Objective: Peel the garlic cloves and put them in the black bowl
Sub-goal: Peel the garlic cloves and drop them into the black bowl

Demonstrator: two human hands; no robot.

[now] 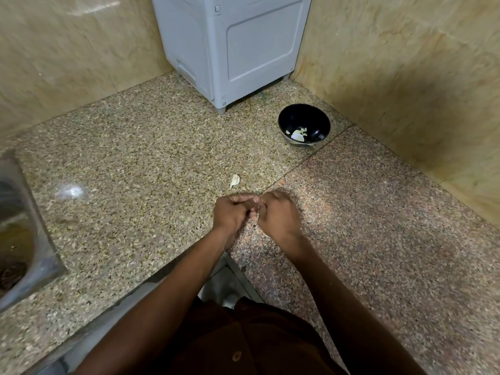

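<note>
— Black bowl (pixel 304 123) first: where does it sit?
— On the speckled counter (pixel 135 158), just in front of the grey appliance (pixel 232 47), with pale garlic pieces (pixel 297 134) lying inside.
— And the hands?
— Well nearer the person than the bowl. Left hand (pixel 230 213) and right hand (pixel 280 213) meet, fingers curled together around something tiny; I cannot tell what it is.
— Anything loose?
— One garlic clove (pixel 234 181) lies between bowl and hands, just beyond the knuckles.

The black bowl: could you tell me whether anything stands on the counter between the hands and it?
Nothing visible does. The counter from the left hand and right hand up to the black bowl is bare; the loose garlic piece lies left of that line.
</note>
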